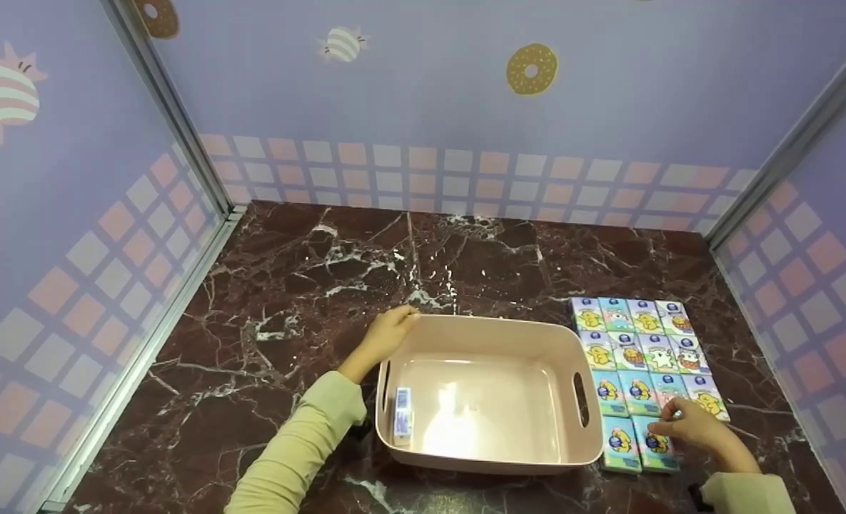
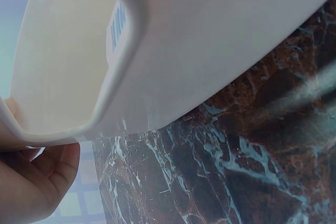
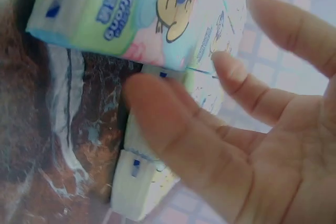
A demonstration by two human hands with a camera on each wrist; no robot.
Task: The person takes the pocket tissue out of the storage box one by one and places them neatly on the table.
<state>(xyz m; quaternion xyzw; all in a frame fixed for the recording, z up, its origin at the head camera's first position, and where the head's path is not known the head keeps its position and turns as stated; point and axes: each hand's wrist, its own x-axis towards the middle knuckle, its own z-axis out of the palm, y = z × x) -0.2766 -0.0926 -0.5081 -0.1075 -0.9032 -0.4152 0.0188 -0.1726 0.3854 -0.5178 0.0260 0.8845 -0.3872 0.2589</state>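
A pale pink plastic bin [image 1: 497, 467] with oval handle holes stands on the dark marbled table. My left hand [image 1: 388, 334] grips its rim at the far left corner, fingers curled outside the wall in the left wrist view. Inside the bin, one small tissue pack [image 1: 403, 415] stands on edge against the left wall. To the right of the bin, several tissue packs with cartoon animals [image 1: 633, 353] lie in rows. Over the front of these rows hovers my right hand [image 1: 695, 428], fingers spread apart, beside the nearest right pack [image 1: 655, 446]. Nothing is held in it.
Purple panels [image 1: 430, 86] with candy and doughnut pictures wall in the table [image 1: 287, 285] at the back and both sides. A metal strip [image 1: 144, 371] runs along the left edge. The pack rows sit close against the bin's right side.
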